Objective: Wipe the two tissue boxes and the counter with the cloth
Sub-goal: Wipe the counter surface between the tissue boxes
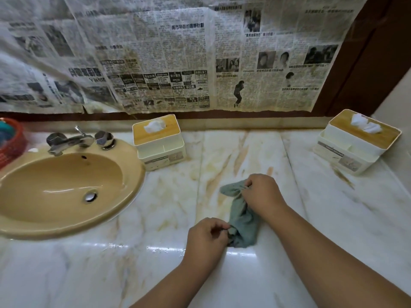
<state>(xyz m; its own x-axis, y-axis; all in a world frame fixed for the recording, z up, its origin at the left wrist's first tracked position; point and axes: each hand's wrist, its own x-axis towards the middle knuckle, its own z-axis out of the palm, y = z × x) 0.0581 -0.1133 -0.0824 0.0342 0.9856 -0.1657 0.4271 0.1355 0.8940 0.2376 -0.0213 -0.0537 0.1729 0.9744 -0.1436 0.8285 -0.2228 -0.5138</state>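
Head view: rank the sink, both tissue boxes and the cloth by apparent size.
1. sink, clearly largest.
2. tissue box by the sink and tissue box at the far right: these look alike, and wide-angle stretch makes ranking unsure.
3. cloth, smallest, bunched and pinched by left hand and right hand.

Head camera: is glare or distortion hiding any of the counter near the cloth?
Head view: a glare streak washes out the counter on the near side of the cloth; wide-angle bending curves the edges, tilting the right tissue box; the cloth itself is evenly lit and sharp.
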